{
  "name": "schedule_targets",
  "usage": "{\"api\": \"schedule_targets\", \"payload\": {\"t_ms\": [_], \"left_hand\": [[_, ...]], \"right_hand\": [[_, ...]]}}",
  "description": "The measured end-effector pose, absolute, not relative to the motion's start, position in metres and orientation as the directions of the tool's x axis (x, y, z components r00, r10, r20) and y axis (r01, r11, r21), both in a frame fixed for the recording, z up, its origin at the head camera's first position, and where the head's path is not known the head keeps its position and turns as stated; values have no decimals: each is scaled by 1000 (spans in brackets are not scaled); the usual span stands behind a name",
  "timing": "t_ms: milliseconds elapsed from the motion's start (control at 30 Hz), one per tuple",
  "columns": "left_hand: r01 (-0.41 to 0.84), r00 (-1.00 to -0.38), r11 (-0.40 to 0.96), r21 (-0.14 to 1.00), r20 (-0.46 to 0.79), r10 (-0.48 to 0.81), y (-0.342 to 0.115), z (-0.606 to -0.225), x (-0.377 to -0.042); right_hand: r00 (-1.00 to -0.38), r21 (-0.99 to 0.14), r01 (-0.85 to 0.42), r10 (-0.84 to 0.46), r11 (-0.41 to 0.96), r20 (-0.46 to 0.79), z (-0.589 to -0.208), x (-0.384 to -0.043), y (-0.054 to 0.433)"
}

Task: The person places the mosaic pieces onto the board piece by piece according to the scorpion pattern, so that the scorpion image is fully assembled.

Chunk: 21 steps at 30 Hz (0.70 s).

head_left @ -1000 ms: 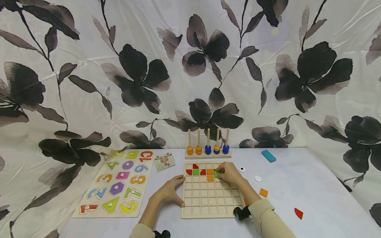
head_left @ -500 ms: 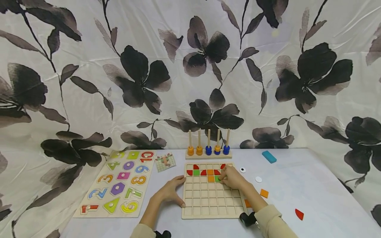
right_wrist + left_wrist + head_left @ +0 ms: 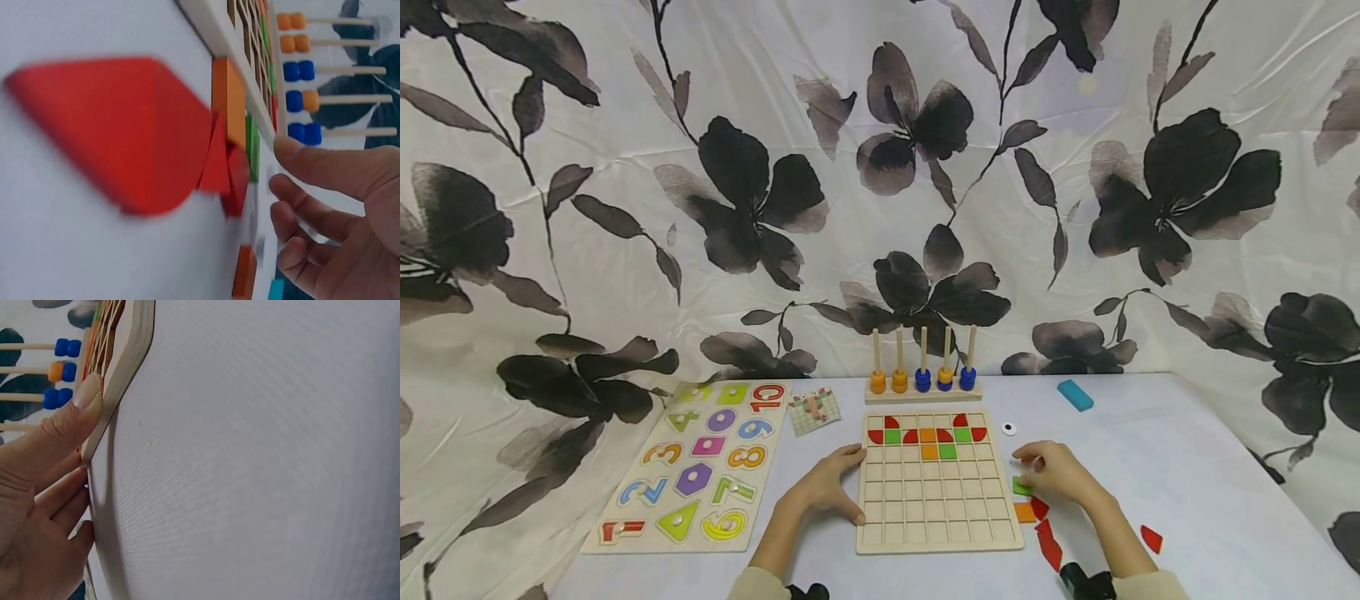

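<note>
A wooden grid board (image 3: 940, 512) lies flat on the table, with red, green and orange tiles set in its upper rows. My left hand (image 3: 829, 483) rests along the board's left edge, thumb and index finger spread wide; in the left wrist view the thumb (image 3: 65, 422) lies against the rim. Right of the board, my right hand (image 3: 1060, 473) hovers with loosely bent fingers above a green tile (image 3: 1022, 486). The right wrist view shows nothing between that hand's thumb (image 3: 331, 165) and fingers. Beside the green tile are an orange tile (image 3: 1024, 512) and several red pieces (image 3: 1049, 546).
A number and shape puzzle board (image 3: 688, 475) lies at the left, a small pattern card (image 3: 814, 410) near it. Behind the grid board stands a peg stand (image 3: 922, 396) with beads. At the right are a blue block (image 3: 1075, 395), a black-and-white disc (image 3: 1009, 429) and a lone red piece (image 3: 1152, 539).
My right hand has left the grid's upper right part and moved right, off the board. More red and green tiles now show there. My left hand has stayed at the left edge.
</note>
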<state>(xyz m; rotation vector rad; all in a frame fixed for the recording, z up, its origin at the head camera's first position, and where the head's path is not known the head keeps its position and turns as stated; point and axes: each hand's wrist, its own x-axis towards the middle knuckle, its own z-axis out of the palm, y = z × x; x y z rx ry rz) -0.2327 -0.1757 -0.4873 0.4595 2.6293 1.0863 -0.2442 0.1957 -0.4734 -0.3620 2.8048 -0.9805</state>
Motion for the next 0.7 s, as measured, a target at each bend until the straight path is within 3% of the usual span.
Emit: {"api": "schedule_targets", "payload": {"t_ms": [200, 700], "left_hand": [[187, -916, 670, 719, -119, 383, -178, -490, -233], [195, -909, 658, 727, -118, 399, -178, -490, -234]], "right_hand": [[-942, -630, -162, -309, 760, -130, -476, -235, 206], [-918, -680, -151, -357, 717, -172, -475, -231, 200]]}}
